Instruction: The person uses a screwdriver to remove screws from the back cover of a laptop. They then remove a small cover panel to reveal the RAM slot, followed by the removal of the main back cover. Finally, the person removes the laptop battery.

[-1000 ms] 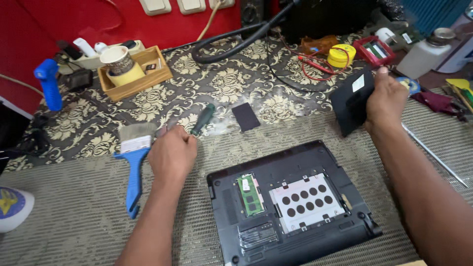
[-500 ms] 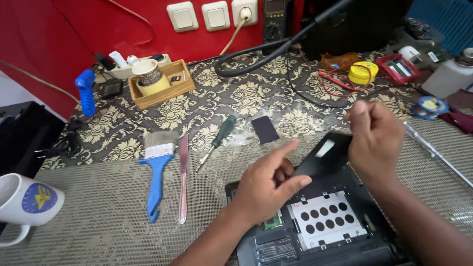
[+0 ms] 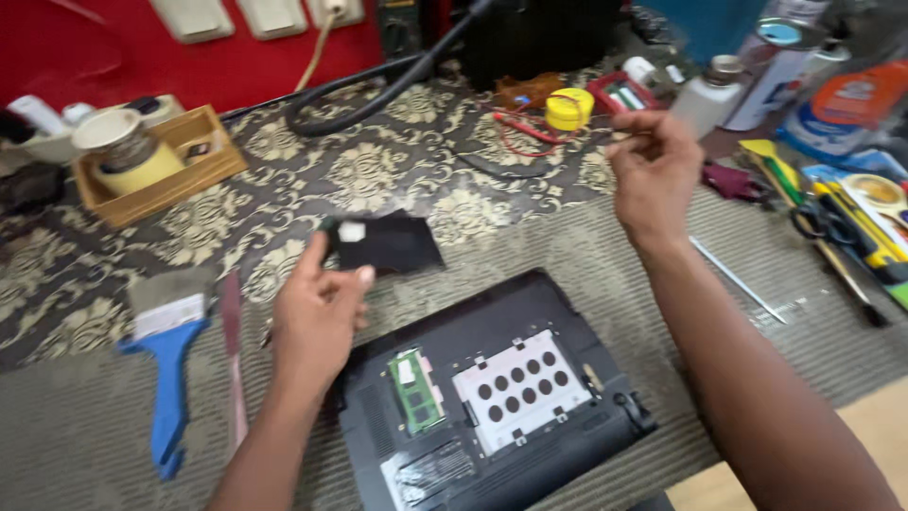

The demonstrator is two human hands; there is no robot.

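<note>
A black laptop (image 3: pixel 558 312) lies upside down on the mat with its bottom bay uncovered, showing a green memory module (image 3: pixel 413 390) and a perforated metal drive bracket (image 3: pixel 515 388). My left hand (image 3: pixel 317 317) grips a flat black cover panel (image 3: pixel 388 241) by its near edge, just beyond the laptop's far left corner. My right hand (image 3: pixel 653 170) hovers beyond the laptop's far right side. Its fingertips are pinched together, and I cannot make out anything between them.
A blue-handled brush (image 3: pixel 170 355) and a thin reddish tool (image 3: pixel 232 350) lie at the left. A wooden tray (image 3: pixel 203 161) with a tape roll stands at the back left. A black hose (image 3: pixel 369 80), yellow tape (image 3: pixel 569 108), bottles, scissors (image 3: pixel 823 222) and a metal rod (image 3: pixel 738 279) crowd the back and right.
The black panel has passed from my right hand to my left hand and moved left, off the laptop. My right hand has let go and drawn back to the far right.
</note>
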